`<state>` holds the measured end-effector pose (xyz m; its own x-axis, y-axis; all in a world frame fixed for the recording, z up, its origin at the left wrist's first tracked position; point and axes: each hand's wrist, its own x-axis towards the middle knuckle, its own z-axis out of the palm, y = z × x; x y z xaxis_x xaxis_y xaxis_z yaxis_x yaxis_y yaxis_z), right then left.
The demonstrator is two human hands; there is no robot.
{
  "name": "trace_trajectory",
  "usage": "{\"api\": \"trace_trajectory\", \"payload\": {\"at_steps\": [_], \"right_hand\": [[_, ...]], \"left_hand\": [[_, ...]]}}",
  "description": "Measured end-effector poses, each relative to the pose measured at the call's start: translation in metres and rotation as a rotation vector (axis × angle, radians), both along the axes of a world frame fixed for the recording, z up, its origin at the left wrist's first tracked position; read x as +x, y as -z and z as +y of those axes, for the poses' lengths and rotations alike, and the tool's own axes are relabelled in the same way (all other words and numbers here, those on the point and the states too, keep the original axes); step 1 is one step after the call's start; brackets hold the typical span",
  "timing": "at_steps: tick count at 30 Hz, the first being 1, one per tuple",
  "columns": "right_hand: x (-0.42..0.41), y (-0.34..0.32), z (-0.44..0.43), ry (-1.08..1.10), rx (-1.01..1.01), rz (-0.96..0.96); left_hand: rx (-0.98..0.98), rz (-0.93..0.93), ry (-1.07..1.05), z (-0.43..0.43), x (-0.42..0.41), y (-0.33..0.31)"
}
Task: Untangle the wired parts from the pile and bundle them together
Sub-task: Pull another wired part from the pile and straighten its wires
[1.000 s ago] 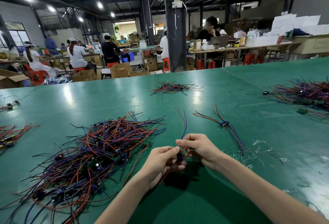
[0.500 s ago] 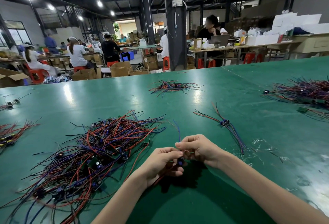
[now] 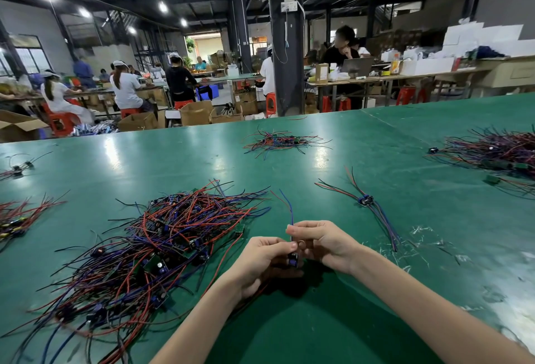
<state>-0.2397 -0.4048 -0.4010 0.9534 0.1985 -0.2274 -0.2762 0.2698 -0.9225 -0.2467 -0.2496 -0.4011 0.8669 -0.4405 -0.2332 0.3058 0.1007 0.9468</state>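
- The big pile (image 3: 162,247) of wired parts is a mess of red, blue and black leads with little green boards mixed in. It sprawls across the green surface (image 3: 173,166), and I'll place everything else off it.
- Just off the pile's near-right edge, both hands meet above the surface, pretty much touching.
- The left hand (image 3: 260,259) has curled fingers, and its grip holds one wired part (image 3: 293,259), a small dark board with a bluish component.
- The right hand (image 3: 324,245) has its grip on the same wired part, pinching up top where the leads come out.
- A blue lead (image 3: 288,207) sticks up from that pinch, with a thin red one next to it, both pointing away from the person.
- Further right of the pile, past the hands, a small bundle (image 3: 365,201) lies flat with leads fanned out both ends, apart from both hands.
- White scraps (image 3: 419,236) are scattered right of the pile, around the bundle's near end.
- Beyond the pile there's a smaller tangle (image 3: 280,141).
- Way off right of the pile, a purplish heap (image 3: 498,150) runs out of frame.
- Left of the pile, a red-leaded bunch (image 3: 17,219) sits at the edge of view.
- Behind the pile, past the surface's far edge, there are people on red stools and some cardboard boxes (image 3: 197,111).
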Motion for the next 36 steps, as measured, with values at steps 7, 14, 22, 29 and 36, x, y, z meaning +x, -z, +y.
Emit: {"api": "trace_trajectory", "payload": {"at_steps": [7, 14, 22, 29, 36], "right_hand": [[0.003, 0.001, -0.002, 0.03, 0.055, 0.008], [0.003, 0.002, 0.001, 0.03, 0.075, -0.043], [0.003, 0.005, 0.005, 0.041, 0.062, -0.071], [0.01, 0.009, 0.003, 0.214, -0.091, -0.185], [0.021, 0.012, -0.003, 0.394, -0.147, -0.217]], "left_hand": [[0.005, -0.033, -0.015, 0.001, 0.002, 0.004], [-0.016, -0.017, -0.055, -0.002, 0.005, 0.007], [0.043, -0.046, 0.032, -0.004, 0.002, 0.005], [0.061, -0.069, 0.012, -0.004, 0.002, 0.005], [0.08, -0.082, 0.036, -0.003, 0.0, 0.002]]}}
